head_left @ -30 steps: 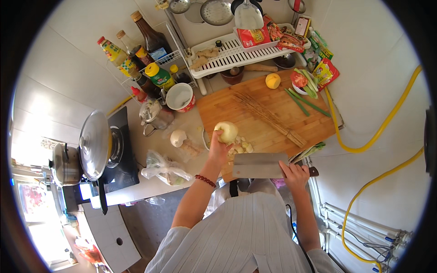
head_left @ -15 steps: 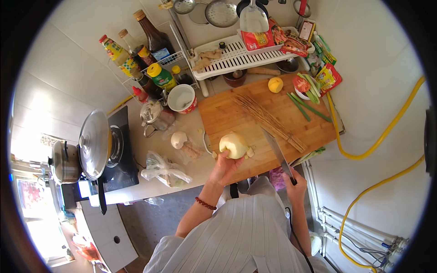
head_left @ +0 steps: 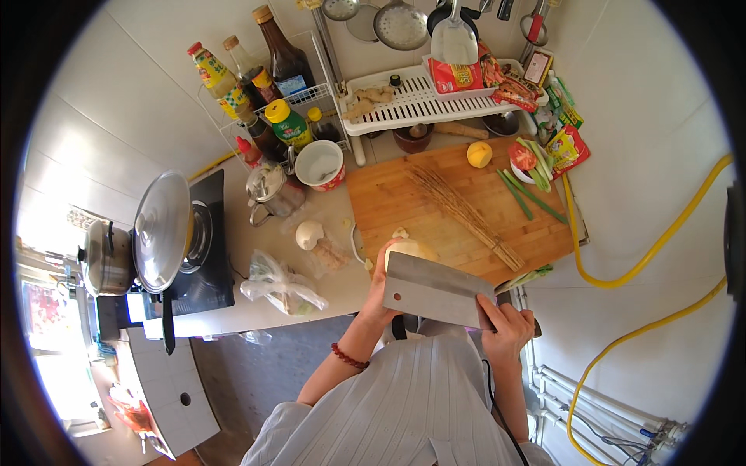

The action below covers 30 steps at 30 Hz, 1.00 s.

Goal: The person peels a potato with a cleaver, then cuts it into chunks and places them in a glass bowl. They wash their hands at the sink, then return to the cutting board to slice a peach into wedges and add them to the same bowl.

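Note:
My right hand (head_left: 509, 328) is closed round the handle of a broad metal cleaver (head_left: 435, 290). The blade's flat side faces up and it reaches left across a pale, round peeled vegetable (head_left: 414, 248), hiding most of it. My left hand (head_left: 378, 291) grips that vegetable from its left side at the near edge of the wooden cutting board (head_left: 381, 198); some of its fingers are behind the blade. Small pale pieces (head_left: 400, 233) lie beside the vegetable. Whether the cleaver's edge touches the vegetable, I cannot tell.
Across the board lies a bundled-twig brush (head_left: 466, 217). Spring onion stalks (head_left: 536, 198), a cut tomato (head_left: 523, 158) and a yellow round piece (head_left: 479, 154) sit behind it. Leftward are a plastic bag (head_left: 280, 283), a red-and-white tub (head_left: 320, 165) and a lidded pan (head_left: 162, 233) on a cooktop.
The cleaver has swung left from the right edge of the board to over the vegetable, its flat side now turned up. My left hand keeps its hold. The whole view has shifted slightly.

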Tool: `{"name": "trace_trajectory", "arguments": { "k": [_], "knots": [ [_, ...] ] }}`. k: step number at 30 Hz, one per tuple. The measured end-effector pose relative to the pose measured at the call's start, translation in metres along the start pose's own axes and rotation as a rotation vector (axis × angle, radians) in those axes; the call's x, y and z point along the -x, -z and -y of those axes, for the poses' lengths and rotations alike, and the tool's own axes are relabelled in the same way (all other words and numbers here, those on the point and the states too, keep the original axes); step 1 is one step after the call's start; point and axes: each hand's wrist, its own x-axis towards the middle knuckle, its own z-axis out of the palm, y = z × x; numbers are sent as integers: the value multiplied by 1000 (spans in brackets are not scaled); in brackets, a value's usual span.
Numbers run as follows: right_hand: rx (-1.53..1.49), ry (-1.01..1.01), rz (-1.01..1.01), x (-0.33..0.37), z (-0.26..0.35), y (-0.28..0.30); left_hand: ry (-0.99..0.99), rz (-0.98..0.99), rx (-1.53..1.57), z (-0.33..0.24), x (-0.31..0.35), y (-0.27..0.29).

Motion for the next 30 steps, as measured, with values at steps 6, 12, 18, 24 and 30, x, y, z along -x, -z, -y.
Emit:
{"name": "trace_trajectory", "arguments": {
  "k": [6,12,18,24,30],
  "knots": [
    [57,42,-22,6,-2,-5,-89,-55,-110,-1,3,2],
    [75,40,9,6,-1,-8,-110,-118,-102,6,6,11],
    [21,-13,28,15,-7,-21,-54,-194,-153,7,13,15],
    [48,-212,225,34,-38,-41,19,-211,-73,0,22,12],
    [-161,-331,124,48,-40,-46,134,-276,169,-1,17,18]
  ]
}}
